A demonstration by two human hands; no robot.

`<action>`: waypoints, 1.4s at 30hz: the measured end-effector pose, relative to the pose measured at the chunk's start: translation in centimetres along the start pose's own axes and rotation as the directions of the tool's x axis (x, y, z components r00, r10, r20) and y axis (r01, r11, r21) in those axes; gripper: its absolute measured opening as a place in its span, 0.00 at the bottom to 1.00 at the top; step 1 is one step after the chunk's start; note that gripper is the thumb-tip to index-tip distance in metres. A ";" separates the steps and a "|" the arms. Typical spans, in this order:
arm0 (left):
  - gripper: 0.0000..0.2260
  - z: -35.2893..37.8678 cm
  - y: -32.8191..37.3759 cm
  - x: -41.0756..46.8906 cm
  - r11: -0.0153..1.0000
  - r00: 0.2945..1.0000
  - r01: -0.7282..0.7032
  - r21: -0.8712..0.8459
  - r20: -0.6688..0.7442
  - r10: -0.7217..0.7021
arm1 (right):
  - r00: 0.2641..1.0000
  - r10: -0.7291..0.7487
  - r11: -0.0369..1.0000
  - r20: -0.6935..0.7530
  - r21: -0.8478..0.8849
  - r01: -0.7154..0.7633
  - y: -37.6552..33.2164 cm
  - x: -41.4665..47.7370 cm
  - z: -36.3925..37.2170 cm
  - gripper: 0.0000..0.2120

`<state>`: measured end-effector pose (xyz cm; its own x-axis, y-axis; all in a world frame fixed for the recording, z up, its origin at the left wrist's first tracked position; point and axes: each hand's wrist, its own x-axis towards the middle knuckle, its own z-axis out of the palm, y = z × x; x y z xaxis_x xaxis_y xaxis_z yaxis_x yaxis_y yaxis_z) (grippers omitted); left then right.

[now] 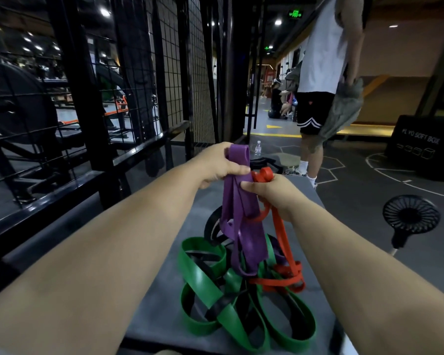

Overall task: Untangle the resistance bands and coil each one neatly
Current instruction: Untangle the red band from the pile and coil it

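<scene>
A tangle of resistance bands lies on a grey padded bench top (164,298) that runs away from the camera. The wide purple band (241,213) is lifted out of the heap: its folded top loop stands above the left hand (219,163), whose fingers are closed around it with the thumb pressed across the front. From there its flat strands hang down and vanish into the pile.

Just to the right, the right hand (272,193) is clenched on a bunched end of the narrower orange-red band (285,252), its thumb touching the purple strands. The orange-red band drops to a knotted cluster on the right side of the heap.

The broad green band (205,280) sprawls in several loops across the near end of the bench, interlaced with a black band (212,225) that also arcs up at the far side.

Left of the bench stands a black wire-mesh rack (139,73). On the dark floor to the right sits a small black fan (410,213), farther off a black plyo soft box (420,147), and a water bottle (258,147) beyond the bench. A person in a white top and black shorts (315,111) stands at far right.
</scene>
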<state>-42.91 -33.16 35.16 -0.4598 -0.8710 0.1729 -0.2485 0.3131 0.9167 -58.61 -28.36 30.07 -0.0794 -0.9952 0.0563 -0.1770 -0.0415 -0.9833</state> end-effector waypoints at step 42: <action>0.23 1.4 -2.3 0.8 0.735 0.992 -0.050 0.676 0.121 -0.044 | 0.991 0.023 0.794 -0.129 -0.601 -0.097 0.1 0.3 -0.8 0.19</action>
<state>-43.86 -34.04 32.69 -0.5482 -0.8318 0.0876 -0.7360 0.5295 0.4219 -59.42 -28.63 30.10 -0.2097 -0.9762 0.0557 -0.7220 0.1162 -0.6820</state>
